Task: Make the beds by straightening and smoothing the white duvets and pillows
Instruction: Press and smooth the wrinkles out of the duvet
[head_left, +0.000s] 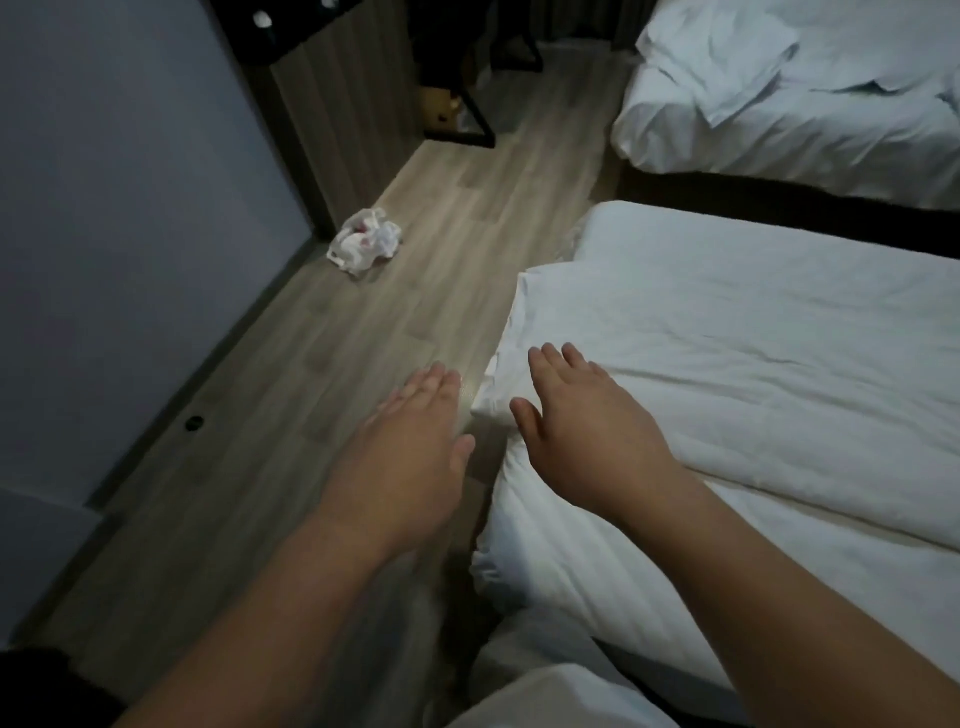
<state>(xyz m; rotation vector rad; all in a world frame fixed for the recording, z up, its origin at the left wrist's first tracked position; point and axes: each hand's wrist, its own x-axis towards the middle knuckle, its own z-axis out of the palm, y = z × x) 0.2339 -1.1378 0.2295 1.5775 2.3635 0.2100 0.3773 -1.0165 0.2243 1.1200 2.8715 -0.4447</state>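
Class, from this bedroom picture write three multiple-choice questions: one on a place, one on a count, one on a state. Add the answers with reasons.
1. Where does the crumpled white bag lie? A on a bed; B on the wooden floor; C on a chair.
2. How many beds show? A one; B three; C two.
3. How is the right hand? A open, fingers straight; B a fist; C gripping a pillow.
Answers: B, it lies on the planks; C, a near bed and a far bed; A, its fingers stretch flat at the duvet edge.
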